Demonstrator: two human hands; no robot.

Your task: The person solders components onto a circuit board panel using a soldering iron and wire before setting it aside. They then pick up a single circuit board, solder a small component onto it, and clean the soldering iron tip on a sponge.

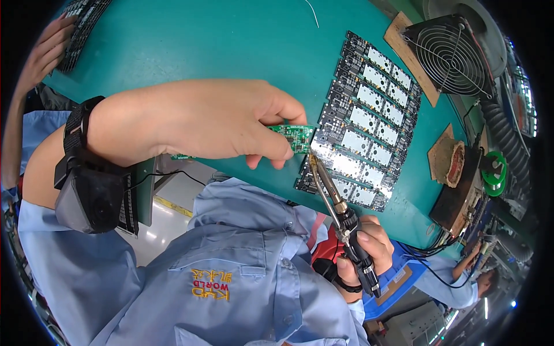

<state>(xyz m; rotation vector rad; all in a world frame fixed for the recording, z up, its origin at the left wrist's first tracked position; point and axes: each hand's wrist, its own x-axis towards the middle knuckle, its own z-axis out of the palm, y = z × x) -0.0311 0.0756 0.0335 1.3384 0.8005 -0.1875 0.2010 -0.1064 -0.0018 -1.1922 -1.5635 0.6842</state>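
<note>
My left hand [231, 118] pinches a small green circuit board [298, 138] between thumb and fingers, above the teal table. My right hand [375, 245] grips the black handle of a soldering iron [346, 222], which has a thin metal guide tube along its shaft. The iron's tip points up and left and lies close beside the green board's lower right corner; whether they touch I cannot tell. Directly right of the green board, rows of black circuit boards with white rectangles [363, 119] lie on the table. Part of the green board is hidden under my left fingers.
A caged fan [450, 57] stands at the far right, near a holder with a worn brown pad [456, 164] and a green spool [494, 173]. At upper left another person's hand [49, 52] touches black boards [83, 32]. A blue bin [395, 282] sits below the table edge.
</note>
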